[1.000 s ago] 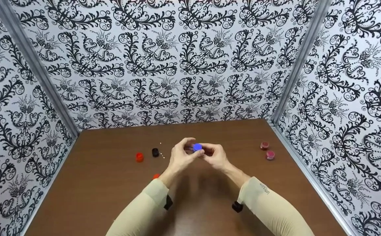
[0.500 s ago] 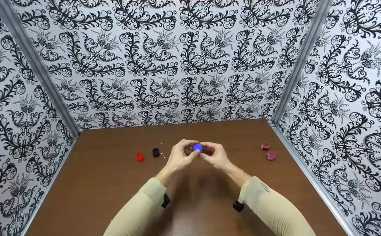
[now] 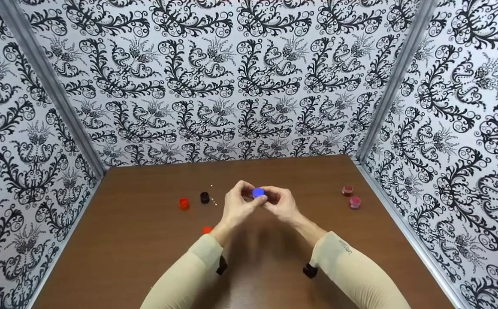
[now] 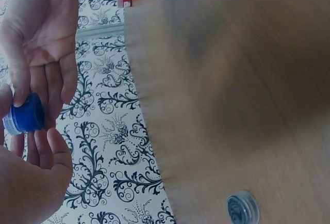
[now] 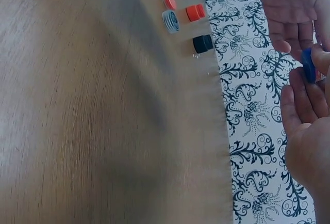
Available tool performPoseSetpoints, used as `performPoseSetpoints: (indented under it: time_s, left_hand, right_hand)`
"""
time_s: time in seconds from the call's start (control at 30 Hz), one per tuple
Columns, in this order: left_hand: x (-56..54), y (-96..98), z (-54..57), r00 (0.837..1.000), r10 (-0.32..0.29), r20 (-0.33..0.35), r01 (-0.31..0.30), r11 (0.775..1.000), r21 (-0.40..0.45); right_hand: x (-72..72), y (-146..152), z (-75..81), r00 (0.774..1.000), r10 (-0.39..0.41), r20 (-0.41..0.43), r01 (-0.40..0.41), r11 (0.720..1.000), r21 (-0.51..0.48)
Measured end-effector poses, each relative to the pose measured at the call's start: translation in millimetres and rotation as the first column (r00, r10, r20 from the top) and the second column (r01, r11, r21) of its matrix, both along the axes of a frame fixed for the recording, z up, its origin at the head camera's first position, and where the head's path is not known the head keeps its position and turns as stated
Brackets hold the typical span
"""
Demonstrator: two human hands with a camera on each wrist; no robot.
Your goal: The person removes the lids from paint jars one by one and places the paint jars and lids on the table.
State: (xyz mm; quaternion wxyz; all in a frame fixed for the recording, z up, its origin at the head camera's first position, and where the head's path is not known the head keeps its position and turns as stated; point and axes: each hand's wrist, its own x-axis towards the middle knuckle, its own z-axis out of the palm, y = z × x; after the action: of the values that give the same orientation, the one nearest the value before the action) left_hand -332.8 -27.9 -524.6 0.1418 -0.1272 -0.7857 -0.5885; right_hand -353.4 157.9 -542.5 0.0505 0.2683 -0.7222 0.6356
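Observation:
A small blue jar [image 3: 258, 193] is held up over the middle of the table between both hands. My left hand [image 3: 239, 207] pinches it from the left, its thumb across the near side. From the right, my right hand [image 3: 282, 204] pinches it with thumb and fingers. In the left wrist view, the jar [image 4: 26, 114] lies tilted between the fingertips, with a clear, shiny part toward the left edge. Only a blue part of the jar [image 5: 309, 65] shows in the right wrist view, the rest covered by fingers. Whether its lid is loose cannot be told.
Left on the brown table [image 3: 137, 240] stand an orange-red jar [image 3: 183, 203] and a black jar [image 3: 204, 197], with white crumbs beside it. A red-topped piece [image 3: 207, 230] and a clear jar [image 5: 170, 21] lie nearer. Two pink-red jars [image 3: 354, 202] stand right. Patterned walls enclose the table.
Both hands stay around the blue jar in nearly the same place, with small shifts of the fingers and thumbs. The left forearm moves slightly, covering and then uncovering the red-topped piece.

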Motion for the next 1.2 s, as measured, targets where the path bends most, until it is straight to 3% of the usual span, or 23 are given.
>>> performPoseSetpoints:
  time_s: [0.13,0.27,0.43,0.6,0.73,0.93,1.2]
  left_hand:
    - [-0.5,2.1,-1.8,0.999,0.042,0.017,-0.042,0.999,0.000]
    - [-1.2,2.4,-3.3,0.999,0.042,0.022,-0.042,0.999,-0.015]
    - [-2.2,-2.1,-1.8,0.999,-0.044,-0.029,0.042,0.998,-0.046]
    - [-3.0,-6.9,1.7,0.986,-0.151,-0.075,0.146,0.986,-0.076]
    - [-3.7,-7.6,0.3,0.976,-0.198,-0.088,0.193,0.979,-0.066]
    - [-3.8,-6.7,-2.3,0.980,-0.166,-0.108,0.160,0.985,-0.063]
    - [-2.2,-5.3,-3.9,0.993,-0.095,-0.070,0.090,0.993,-0.078]
  right_hand:
    - [0.1,-1,-0.9,1.000,-0.007,0.007,0.007,1.000,-0.007]
    - [-0.8,0,-2.6,1.000,-0.015,-0.001,0.015,1.000,0.007]
    - [-2.4,3,-3.2,1.000,-0.008,-0.017,0.008,1.000,0.023]
    - [-1.9,6,-2.6,1.000,-0.008,-0.018,0.008,0.999,0.038]
    - [-0.8,8,-2.2,1.000,0.003,-0.018,-0.002,0.999,0.041]
    - [-2.6,7,-5.2,0.999,0.004,-0.047,-0.002,0.999,0.052]
    - [-2.6,6,-12.5,0.998,-0.021,-0.057,0.024,0.998,0.058]
